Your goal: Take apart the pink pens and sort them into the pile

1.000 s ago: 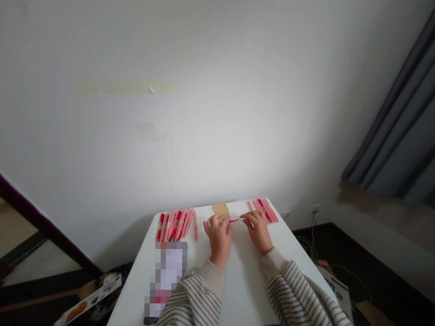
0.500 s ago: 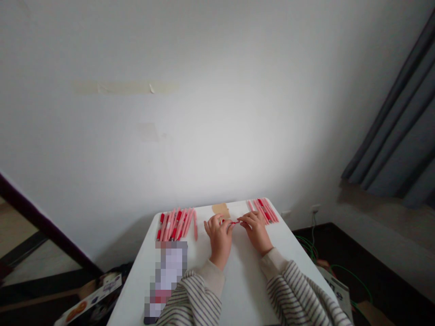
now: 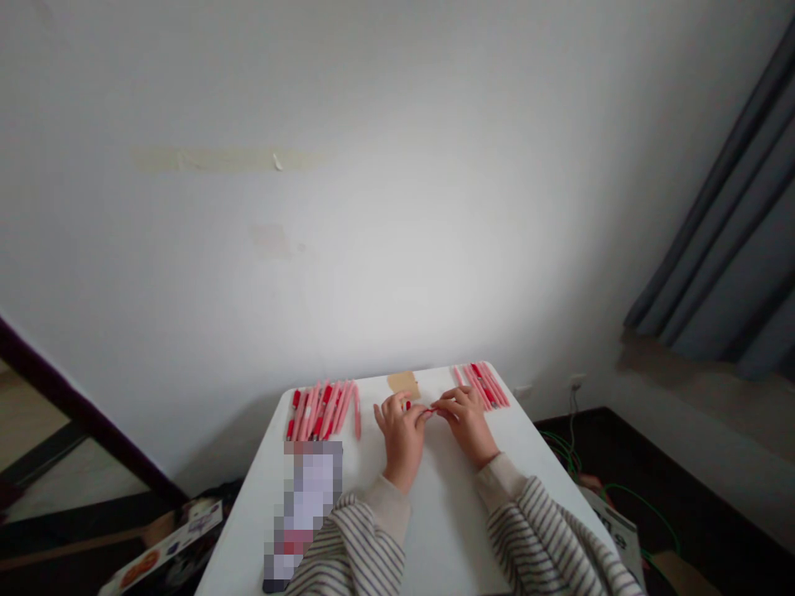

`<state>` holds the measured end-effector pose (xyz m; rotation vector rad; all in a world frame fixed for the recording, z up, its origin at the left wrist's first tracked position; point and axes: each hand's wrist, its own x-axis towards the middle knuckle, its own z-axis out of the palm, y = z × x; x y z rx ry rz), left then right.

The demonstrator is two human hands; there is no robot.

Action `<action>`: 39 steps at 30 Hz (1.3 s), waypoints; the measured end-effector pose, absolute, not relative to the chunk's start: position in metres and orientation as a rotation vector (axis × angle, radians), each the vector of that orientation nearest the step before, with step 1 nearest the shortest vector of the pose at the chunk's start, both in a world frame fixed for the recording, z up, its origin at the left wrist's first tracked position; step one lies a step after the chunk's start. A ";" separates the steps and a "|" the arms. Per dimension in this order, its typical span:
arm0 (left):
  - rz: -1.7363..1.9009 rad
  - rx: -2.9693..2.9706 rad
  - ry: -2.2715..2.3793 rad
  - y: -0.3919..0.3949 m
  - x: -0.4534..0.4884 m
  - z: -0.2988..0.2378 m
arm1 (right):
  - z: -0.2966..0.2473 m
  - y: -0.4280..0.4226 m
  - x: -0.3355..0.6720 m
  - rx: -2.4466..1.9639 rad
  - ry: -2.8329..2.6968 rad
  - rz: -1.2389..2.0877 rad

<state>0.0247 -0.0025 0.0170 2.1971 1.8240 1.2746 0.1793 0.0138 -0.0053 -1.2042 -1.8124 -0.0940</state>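
Note:
My left hand [image 3: 401, 426] is closed in a pinch near the far middle of the white table [image 3: 447, 513]. A thin red pen piece [image 3: 431, 410] lies between its fingertips and those of my right hand [image 3: 464, 420], which is also pinched on it. Both hands almost meet, and most of the piece is hidden by fingers. A small red end [image 3: 407, 406] shows behind my left thumb; I cannot tell whether it belongs to the same piece. Left of my left hand lies a row of pink and red pens [image 3: 320, 411]. Beyond my right hand is a smaller row of similar pens [image 3: 483, 386].
A tan patch [image 3: 403, 383] marks the table's far edge, close to the wall [image 3: 397, 207]. A blurred-out flat dark-edged object [image 3: 310, 497] lies beside my left forearm. Green cables [image 3: 562, 447] run on the floor at the right, below a grey curtain [image 3: 720, 273].
My right fingertips have shifted slightly left, closer to my left fingers, so less of the thin red piece shows between them. The pen rows have not moved.

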 end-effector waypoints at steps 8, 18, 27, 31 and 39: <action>1.229 2.177 1.821 -0.003 0.024 0.019 | -0.005 0.013 0.180 -1.217 -1.837 -0.061; 1.254 2.166 1.867 -0.002 0.023 0.018 | -0.006 0.016 0.184 -1.204 -1.728 0.001; 1.254 2.169 1.866 -0.002 0.023 0.017 | -0.011 0.018 0.184 -1.207 -1.570 -0.004; 1.249 2.167 1.865 -0.002 0.023 0.015 | -0.009 0.017 0.184 -1.219 -1.572 -0.032; 1.254 2.179 1.895 -0.001 0.021 0.015 | -0.003 0.013 0.183 -1.219 -1.656 -0.041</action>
